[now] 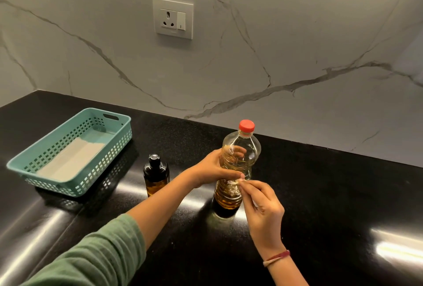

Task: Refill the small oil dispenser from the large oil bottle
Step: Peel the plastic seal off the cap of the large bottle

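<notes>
The large oil bottle (239,148) is clear plastic with a red cap (246,125) screwed on. It stands upright on the black counter, partly full of yellow oil. My left hand (211,167) grips its ribbed middle from the left, fingers wrapped behind it. My right hand (261,203) pinches a small pale scrap, perhaps a bit of label or tape, against the bottle's front near my left thumb. The small oil dispenser (156,174) is amber glass with a black top and stands upright just left of my left wrist, untouched.
A teal perforated basket (75,185) with a white cloth or paper lying in it sits at the left of the glossy black counter (320,182). A marble backsplash with a wall socket (173,18) rises behind.
</notes>
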`<state>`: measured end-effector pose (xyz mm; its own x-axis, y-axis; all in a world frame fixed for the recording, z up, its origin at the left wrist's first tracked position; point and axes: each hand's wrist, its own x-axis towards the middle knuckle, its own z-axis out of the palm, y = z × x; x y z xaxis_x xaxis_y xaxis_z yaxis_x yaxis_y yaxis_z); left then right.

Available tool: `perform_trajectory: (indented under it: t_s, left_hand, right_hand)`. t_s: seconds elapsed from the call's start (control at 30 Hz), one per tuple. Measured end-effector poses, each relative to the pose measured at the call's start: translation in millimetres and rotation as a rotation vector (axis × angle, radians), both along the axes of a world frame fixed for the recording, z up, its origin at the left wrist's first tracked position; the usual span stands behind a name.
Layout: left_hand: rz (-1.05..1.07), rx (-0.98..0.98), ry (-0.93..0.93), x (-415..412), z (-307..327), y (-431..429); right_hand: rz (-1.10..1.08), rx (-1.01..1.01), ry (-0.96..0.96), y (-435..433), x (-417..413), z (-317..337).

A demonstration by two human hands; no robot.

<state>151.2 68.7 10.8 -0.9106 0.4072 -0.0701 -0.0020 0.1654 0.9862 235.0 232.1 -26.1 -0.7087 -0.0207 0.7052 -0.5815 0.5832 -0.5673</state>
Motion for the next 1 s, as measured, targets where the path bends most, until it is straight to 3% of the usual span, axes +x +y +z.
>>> perform_trajectory:
  t_s: [0.27, 0.5, 0.73, 1.0]
  left_hand:
    - [-0.005, 0.005, 0.009, -1.6, -3.2, -3.3]
    - [-0.025, 0.003, 0.023, -1.2, -4.9, -2.1]
    - [-0.042, 0.000, -0.005, 1.4, -4.7, -0.3]
    - [-0.040, -0.005, 0.000, 1.7, -3.6, -0.6]
  right_hand:
    - [-0.022, 0.196, 0.035, -2.2, -12.6, -9.0]
    - [0.051, 0.224, -0.063, 7.3, -14.9, -24.9]
    - [0.114, 0.452, -0.284, 8.6, -9.3, -57.8]
    - [0.082, 0.356, -0.379, 6.0, -3.6, -56.6]
